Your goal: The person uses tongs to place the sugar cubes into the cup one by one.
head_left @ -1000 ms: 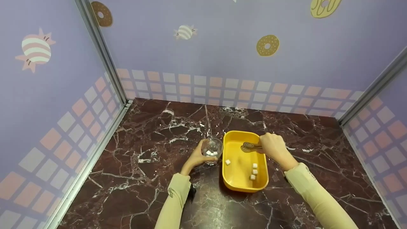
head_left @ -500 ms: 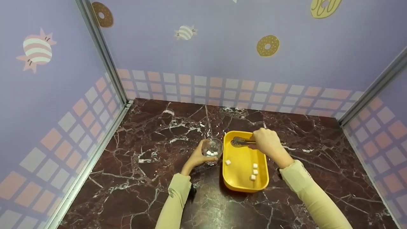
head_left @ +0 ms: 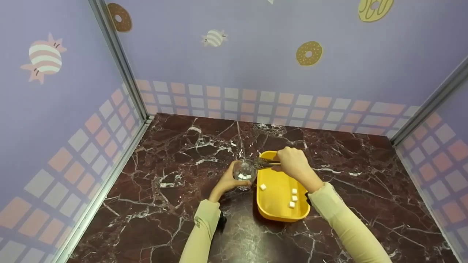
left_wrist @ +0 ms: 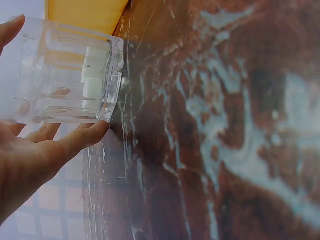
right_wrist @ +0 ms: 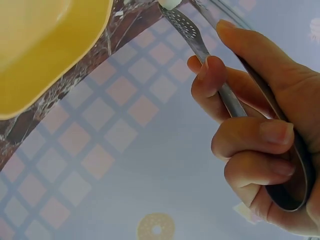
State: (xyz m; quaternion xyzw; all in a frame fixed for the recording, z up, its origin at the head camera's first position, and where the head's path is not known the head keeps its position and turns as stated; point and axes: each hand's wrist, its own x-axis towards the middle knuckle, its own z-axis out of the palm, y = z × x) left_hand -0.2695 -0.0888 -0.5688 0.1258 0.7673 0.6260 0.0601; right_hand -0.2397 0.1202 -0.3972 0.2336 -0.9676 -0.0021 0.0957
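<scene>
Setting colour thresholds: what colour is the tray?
Plain yellow; the tray shows best in the head view.

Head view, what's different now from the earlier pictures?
The right hand has carried the tongs leftward, from over the yellow tray to the glass. Nothing was visibly grasped or released. The left hand still holds the glass; the tray and its four visible white cubes look unmoved.

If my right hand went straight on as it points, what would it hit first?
Likely the clear tumbler: the metal tongs in your right hand point its way, though height is unclear.
</scene>
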